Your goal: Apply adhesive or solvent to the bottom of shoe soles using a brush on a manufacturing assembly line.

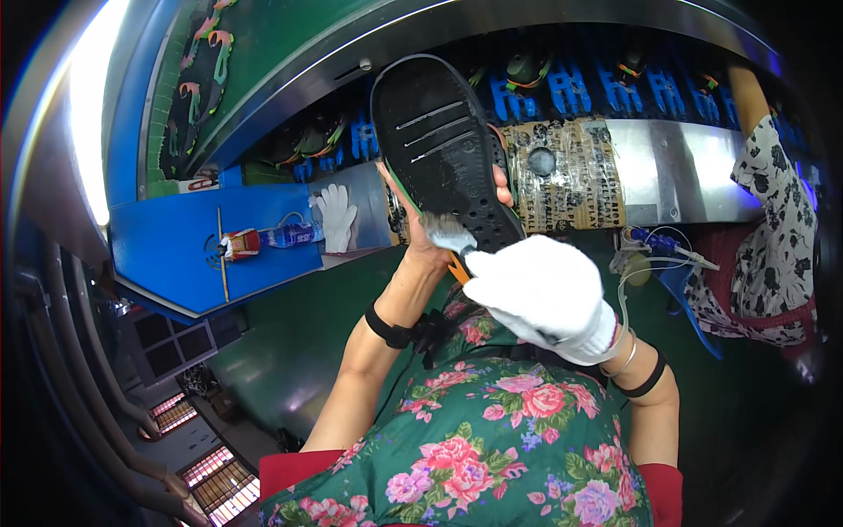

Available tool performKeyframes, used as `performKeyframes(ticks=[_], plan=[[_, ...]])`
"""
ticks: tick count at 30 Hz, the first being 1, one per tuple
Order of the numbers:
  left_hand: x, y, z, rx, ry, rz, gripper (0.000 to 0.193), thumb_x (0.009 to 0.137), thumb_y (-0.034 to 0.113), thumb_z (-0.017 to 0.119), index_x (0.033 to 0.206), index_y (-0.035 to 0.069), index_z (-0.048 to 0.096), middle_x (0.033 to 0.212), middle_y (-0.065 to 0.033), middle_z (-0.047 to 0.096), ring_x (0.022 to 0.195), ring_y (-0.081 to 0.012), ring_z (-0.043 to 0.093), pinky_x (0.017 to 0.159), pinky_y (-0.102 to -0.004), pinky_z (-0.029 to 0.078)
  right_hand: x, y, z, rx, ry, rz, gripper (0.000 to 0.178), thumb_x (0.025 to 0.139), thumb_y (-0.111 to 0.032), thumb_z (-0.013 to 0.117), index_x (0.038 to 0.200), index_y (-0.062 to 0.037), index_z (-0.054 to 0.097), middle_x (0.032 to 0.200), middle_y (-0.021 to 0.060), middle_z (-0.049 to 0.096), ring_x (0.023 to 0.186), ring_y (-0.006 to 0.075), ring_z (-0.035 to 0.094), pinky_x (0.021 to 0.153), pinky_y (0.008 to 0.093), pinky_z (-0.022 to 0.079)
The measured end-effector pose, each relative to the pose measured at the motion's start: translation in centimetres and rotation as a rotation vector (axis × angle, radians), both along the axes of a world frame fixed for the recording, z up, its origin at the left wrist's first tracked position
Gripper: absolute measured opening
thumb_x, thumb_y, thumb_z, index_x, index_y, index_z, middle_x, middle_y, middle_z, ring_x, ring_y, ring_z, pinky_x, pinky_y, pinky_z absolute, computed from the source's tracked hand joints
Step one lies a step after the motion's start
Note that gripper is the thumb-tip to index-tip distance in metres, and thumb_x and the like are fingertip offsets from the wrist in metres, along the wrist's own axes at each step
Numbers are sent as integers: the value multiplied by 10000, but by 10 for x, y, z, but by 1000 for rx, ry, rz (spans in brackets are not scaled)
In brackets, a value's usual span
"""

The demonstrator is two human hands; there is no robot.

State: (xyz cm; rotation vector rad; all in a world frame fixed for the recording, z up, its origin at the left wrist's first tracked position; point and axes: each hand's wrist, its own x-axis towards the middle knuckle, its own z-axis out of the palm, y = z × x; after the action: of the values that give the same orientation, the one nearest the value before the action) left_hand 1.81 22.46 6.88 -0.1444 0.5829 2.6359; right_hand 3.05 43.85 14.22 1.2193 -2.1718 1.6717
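A black shoe sole (435,145), long and flat with slots across its front and small holes further down, is gripped by my bare left hand (423,246). My thumb lies along its left edge and fingertips show at its right edge; the palm side is hidden under it. In a white knitted glove, my right hand (544,290) is closed around a brush with pale bristles (450,233). The bristles touch or hover just over the sole's lower left part; I cannot tell which. Wet-looking, shiny streaks cross the sole's slots.
Beyond the sole runs a line with blue holders (571,92) carrying shoe parts. A metal ledge with a taped cardboard cover (562,171) lies before it. On the blue table at left are a white glove (335,215) and a bottle (294,234). A co-worker's patterned sleeve (773,176) is at right.
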Motion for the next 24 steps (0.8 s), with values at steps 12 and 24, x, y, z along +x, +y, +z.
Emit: performKeyframes(ticks=[12, 24], plan=[[-14, -3, 13, -5, 110, 88, 1010, 794, 808, 676, 1294, -55, 512, 1179, -135, 575, 1118, -268, 567, 916, -450, 601, 2, 5, -1, -96, -150, 19, 364, 763, -30, 815, 1119, -101, 780, 1116, 103, 768, 913, 267, 728, 762, 371, 575], [-27, 0, 26, -26, 229, 107, 786, 873, 645, 724, 1231, -36, 560, 1095, -141, 601, 1088, -241, 556, 898, -387, 591, 1, 8, -9, -178, -275, -92, 262, 762, -26, 839, 1014, -83, 800, 999, 91, 779, 819, 256, 721, 735, 350, 571]])
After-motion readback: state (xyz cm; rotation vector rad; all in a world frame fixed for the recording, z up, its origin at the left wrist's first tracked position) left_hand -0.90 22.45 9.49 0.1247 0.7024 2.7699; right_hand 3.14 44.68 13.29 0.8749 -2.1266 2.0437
